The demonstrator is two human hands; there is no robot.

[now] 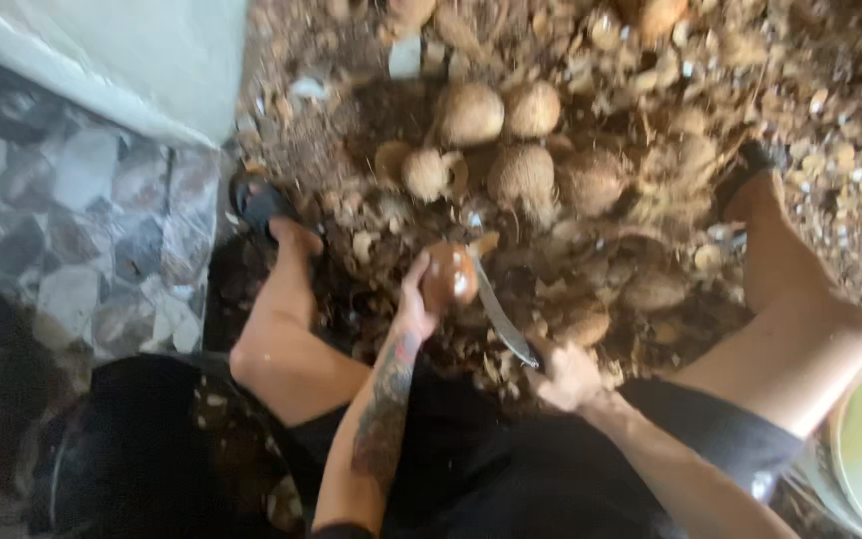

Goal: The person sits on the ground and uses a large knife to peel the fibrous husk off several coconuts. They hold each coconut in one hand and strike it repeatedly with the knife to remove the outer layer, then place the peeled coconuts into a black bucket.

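Coconut (448, 275) gripped in your left hand (415, 304); your right hand (566, 376) clenches a knife (499, 317) whose blade touches it.

Patterned stone floor (72, 230) beside a pale wall (142, 60); husk-littered ground (830, 150) beyond.

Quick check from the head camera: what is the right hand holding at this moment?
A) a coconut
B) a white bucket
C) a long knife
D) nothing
C: the right hand grips the handle of a long knife, whose blade angles up toward the coconut held in the left hand.
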